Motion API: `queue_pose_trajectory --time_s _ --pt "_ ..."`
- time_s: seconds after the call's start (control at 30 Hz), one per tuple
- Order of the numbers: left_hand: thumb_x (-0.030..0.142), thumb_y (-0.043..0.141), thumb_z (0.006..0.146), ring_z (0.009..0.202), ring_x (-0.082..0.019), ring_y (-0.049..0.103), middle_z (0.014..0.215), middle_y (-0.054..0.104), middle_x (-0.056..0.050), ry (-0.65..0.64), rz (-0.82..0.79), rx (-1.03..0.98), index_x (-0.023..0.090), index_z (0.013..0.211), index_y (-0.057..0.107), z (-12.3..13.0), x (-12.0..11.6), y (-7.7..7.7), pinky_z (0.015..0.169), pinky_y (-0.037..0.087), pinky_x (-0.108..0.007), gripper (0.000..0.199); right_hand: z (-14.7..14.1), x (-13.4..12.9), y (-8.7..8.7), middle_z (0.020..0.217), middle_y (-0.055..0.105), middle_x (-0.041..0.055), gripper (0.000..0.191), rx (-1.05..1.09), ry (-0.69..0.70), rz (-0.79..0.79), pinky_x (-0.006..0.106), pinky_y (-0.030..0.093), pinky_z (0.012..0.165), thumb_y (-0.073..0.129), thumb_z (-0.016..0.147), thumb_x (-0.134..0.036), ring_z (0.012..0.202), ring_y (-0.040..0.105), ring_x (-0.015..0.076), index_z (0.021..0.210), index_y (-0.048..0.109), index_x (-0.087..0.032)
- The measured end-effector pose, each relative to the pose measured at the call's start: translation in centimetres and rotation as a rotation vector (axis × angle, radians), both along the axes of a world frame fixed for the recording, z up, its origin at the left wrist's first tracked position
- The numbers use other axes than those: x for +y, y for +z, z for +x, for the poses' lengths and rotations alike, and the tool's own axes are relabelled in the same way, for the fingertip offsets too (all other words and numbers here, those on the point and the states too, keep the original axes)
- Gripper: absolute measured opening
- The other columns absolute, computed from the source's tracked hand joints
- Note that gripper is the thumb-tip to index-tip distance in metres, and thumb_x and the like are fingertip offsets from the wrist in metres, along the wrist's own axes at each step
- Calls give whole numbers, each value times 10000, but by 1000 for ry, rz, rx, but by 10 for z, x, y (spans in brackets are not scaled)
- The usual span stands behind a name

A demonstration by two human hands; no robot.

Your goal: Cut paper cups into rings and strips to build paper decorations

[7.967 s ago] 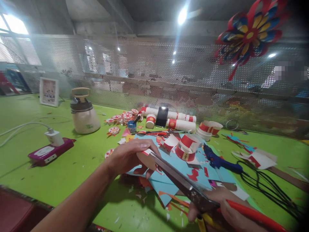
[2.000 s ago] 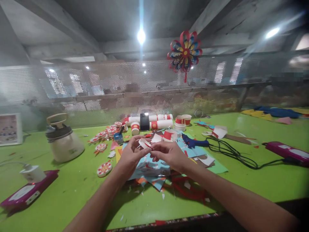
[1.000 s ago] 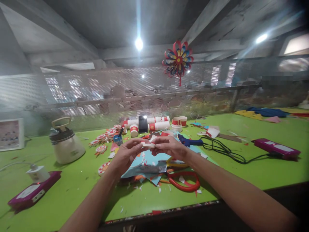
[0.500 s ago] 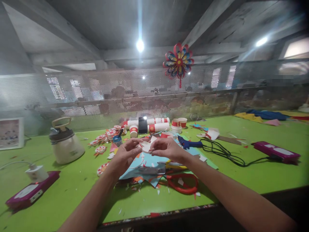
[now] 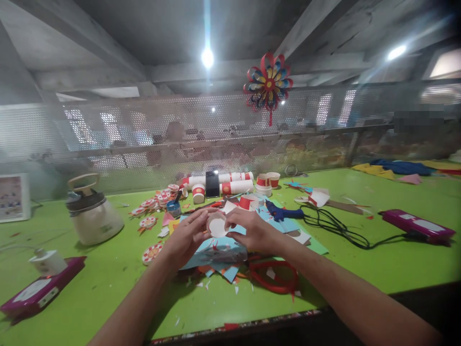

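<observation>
Between my hands is a cut-down paper cup base (image 5: 217, 226), its round white inside facing me and a low rim around it. My left hand (image 5: 190, 233) grips its left side, fingers along the far edge and thumb below. On the right, the curled fingers of my right hand (image 5: 248, 229) pinch its edge. Under both hands lie light blue paper sheets (image 5: 201, 254) and scraps. Just in front of me are scissors with red handles (image 5: 275, 277), partly covered by the sheets. A blue glue gun (image 5: 284, 211) rests beyond my right hand.
Several decorated paper discs (image 5: 153, 252) and a blue jar (image 5: 174, 208) are at the left. Stacked cups (image 5: 263, 185) and a phone (image 5: 212, 184) stand behind. A large jug (image 5: 93, 216) and purple power strips (image 5: 418, 226) flank the work, with a black cord (image 5: 334, 230) at right.
The cup base has turned so that its round white inside faces me. My right fingers have curled in more at its edge. The view has shifted slightly.
</observation>
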State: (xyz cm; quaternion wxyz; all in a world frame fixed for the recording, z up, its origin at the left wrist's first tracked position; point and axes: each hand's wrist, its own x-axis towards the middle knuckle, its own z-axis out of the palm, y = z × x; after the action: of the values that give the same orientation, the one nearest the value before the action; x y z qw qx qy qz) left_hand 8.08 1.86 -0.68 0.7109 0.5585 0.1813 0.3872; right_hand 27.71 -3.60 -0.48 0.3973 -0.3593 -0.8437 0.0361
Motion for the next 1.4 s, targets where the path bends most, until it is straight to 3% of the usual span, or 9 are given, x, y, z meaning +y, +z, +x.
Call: queue_pose_trajectory --time_s 0.3,0.5,0.57,0.67,0.8,1.1,1.3,1.4 --pt "297 604 838 877 -197 587 1038 653 -107 -105 -79 60 162 1044 688 0 1 -4 748 528 -359 260 3 -5 12 954 634 96 115 -205 -41 71 422 434 865 558 814 -63 946 537 220 875 603 -150" --pt "278 619 833 901 -196 603 1115 636 -91 -16 -58 -8 224 1153 638 -3 5 -2 780 519 -368 325 8 -6 18 1151 551 133 298 -172 -169 67 398 417 912 484 883 -104 1097 473 219 1179 503 -140" --pt "292 635 821 869 -190 619 1146 630 -93 33 -45 -31 242 1175 625 -6 9 -1 753 521 -355 358 13 -10 17 1086 555 130 308 -217 -212 28 386 429 863 441 860 -54 1037 496 223 1150 514 -129" --pt "283 658 803 859 -173 623 1154 633 -94 96 -46 -63 230 1148 642 -10 15 -1 771 515 -334 350 22 -23 10 908 580 92 246 -412 -195 -89 331 444 686 515 755 -60 827 548 218 962 611 -155" --pt "222 677 784 890 -170 616 1104 654 -81 85 -26 -141 234 1131 646 -14 19 0 836 500 -351 348 28 -43 -3 808 576 85 218 -646 -199 -208 298 358 547 539 690 -103 732 536 234 874 623 -185" --pt "185 709 742 909 -196 612 1105 634 -75 137 26 -163 239 1133 632 -19 16 6 804 501 -349 402 24 -50 -4 994 548 80 535 -726 -245 -450 291 359 596 575 695 -166 865 549 249 1210 493 -284" --pt "191 735 703 995 -235 584 1062 655 -103 199 147 -83 208 1199 590 -24 20 10 862 455 -367 517 24 -48 -12 1048 539 70 425 -662 -353 -540 295 420 634 561 753 -203 825 576 218 1164 530 -307" --pt "210 734 692 1004 -240 568 1107 620 -106 303 280 -22 210 1156 613 -27 23 12 860 450 -378 480 25 -51 -10 1117 544 102 463 -615 -366 -544 347 472 701 543 788 -239 910 593 255 1241 492 -318"
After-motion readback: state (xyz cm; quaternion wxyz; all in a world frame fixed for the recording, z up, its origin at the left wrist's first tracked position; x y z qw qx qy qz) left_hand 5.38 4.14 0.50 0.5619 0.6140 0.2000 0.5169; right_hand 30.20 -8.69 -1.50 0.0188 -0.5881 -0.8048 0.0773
